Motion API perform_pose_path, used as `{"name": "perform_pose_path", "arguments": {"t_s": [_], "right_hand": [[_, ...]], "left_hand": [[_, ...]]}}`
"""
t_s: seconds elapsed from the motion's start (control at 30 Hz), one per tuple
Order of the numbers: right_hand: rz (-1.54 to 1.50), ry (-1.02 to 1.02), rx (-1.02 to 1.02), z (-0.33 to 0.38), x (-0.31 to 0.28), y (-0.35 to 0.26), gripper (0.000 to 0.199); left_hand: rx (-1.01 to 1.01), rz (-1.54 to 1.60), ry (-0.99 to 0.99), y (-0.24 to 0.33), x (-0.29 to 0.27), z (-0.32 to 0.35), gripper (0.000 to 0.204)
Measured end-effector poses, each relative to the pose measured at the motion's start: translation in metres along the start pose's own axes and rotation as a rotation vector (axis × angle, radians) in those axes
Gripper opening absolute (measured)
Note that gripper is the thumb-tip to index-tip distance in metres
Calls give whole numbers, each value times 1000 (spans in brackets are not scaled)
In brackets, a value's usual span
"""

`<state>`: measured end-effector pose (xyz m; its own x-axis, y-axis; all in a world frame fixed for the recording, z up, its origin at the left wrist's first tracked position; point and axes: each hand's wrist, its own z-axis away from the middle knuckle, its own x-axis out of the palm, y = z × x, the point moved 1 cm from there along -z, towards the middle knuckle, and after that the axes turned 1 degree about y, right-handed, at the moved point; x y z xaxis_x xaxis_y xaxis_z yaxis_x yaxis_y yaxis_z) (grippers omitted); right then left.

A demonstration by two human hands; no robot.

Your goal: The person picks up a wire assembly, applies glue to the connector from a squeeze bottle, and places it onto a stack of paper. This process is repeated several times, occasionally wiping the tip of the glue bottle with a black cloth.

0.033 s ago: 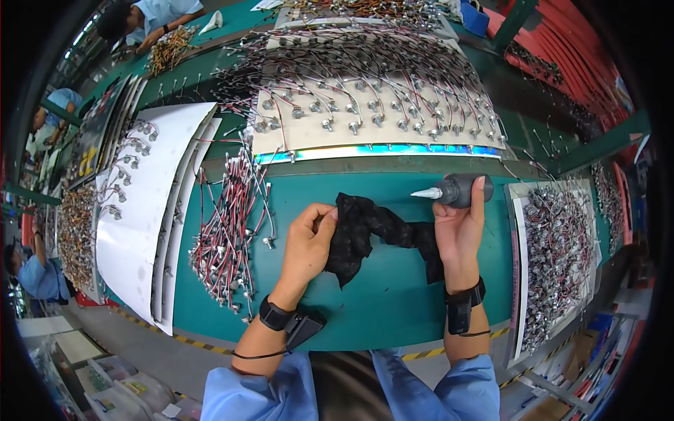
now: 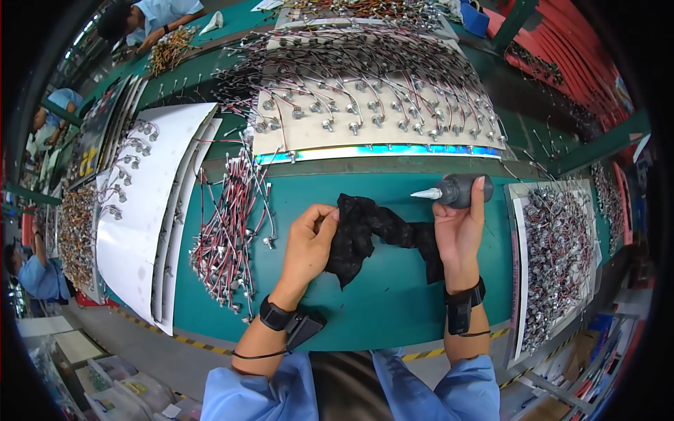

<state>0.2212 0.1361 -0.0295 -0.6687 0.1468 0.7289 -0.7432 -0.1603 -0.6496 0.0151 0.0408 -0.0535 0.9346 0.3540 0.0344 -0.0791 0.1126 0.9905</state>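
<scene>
My left hand [image 2: 309,241] is closed in a pinch on the upper left edge of a crumpled black cloth [image 2: 354,238]. The cloth lies across the green mat [image 2: 393,309] and stretches right, close beside my right wrist. In my right hand [image 2: 460,235] is a dark grey squeeze bottle [image 2: 465,191], fingers wrapped round it. The bottle lies nearly level, and its white pointed nozzle [image 2: 425,194] points left above the mat. To the left of my left hand lies a heap of small silver parts with red, black and white wires [image 2: 226,245].
Ahead stands a pale board [image 2: 309,144] covered with rows of wired silver parts. White sheets [image 2: 151,231] with similar parts lean at the left. A tray [image 2: 518,281] piled with wired parts sits at the right. Co-workers in blue [image 2: 165,14] are at the far left.
</scene>
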Motion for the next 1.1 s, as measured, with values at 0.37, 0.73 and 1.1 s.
{"name": "perform_pose_path", "arguments": {"t_s": [0.37, 0.73, 1.1], "right_hand": [[392, -168, -66, 15, 8, 12, 49], [503, -248, -59, 16, 8, 22, 56], [383, -536, -153, 21, 9, 18, 69]], "left_hand": [[-389, 603, -239, 8, 7, 5, 11], [-70, -197, -368, 2, 9, 11, 20], [-580, 618, -404, 10, 17, 19, 15]]}}
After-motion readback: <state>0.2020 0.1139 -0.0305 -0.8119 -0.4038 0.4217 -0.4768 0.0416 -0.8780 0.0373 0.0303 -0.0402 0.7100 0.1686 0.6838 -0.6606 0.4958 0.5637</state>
